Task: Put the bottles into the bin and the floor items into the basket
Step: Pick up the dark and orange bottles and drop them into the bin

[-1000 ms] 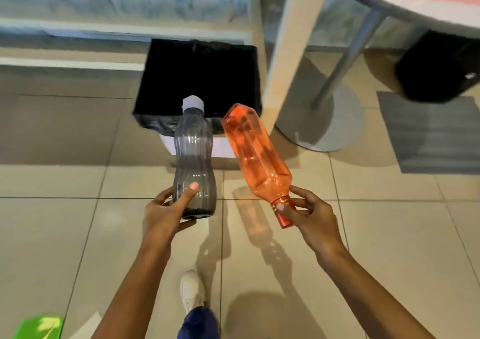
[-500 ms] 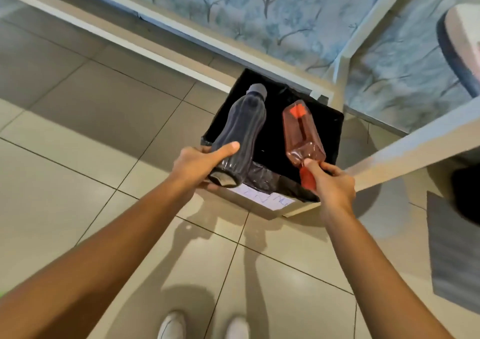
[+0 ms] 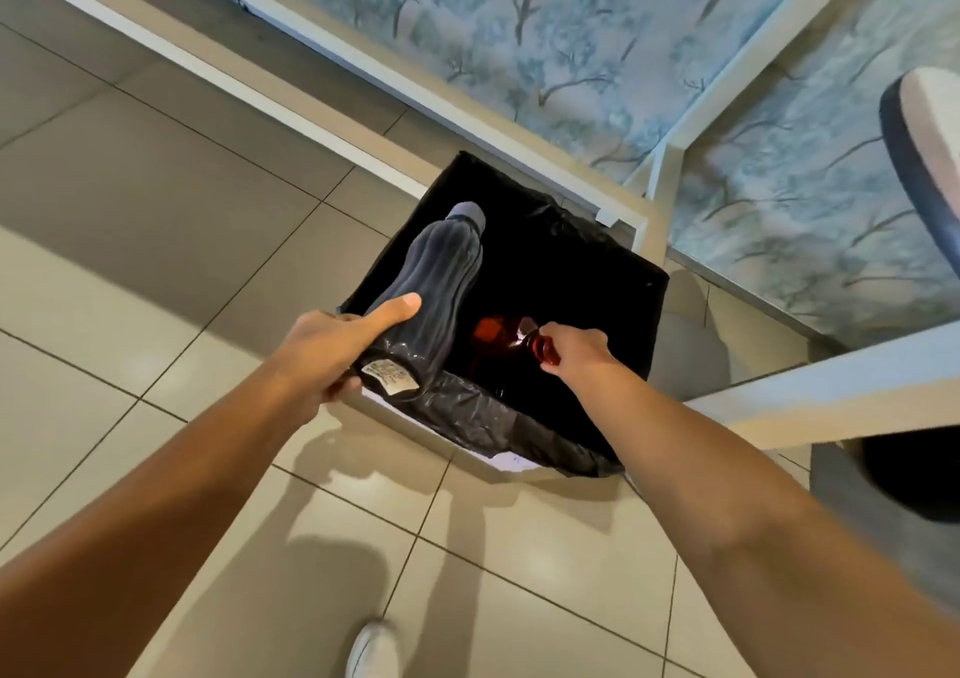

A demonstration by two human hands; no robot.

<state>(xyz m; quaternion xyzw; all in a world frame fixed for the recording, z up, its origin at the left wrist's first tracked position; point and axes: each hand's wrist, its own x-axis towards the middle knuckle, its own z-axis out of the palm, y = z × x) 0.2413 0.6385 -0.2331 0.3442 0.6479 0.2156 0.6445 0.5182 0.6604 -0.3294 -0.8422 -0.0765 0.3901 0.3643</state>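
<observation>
I'm watching the left hand (image 3: pixel 332 352) gripping the grey bottle (image 3: pixel 428 295) by its base and the right hand (image 3: pixel 574 350) pinching the orange bottle (image 3: pixel 498 334) by its cap, both dangling over the lined bin (image 3: pixel 639 313) for a clean drop.

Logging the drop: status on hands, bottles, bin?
Left hand grips grey bottle over bin. Right hand holds orange bottle low inside. Nothing blocking.
</observation>
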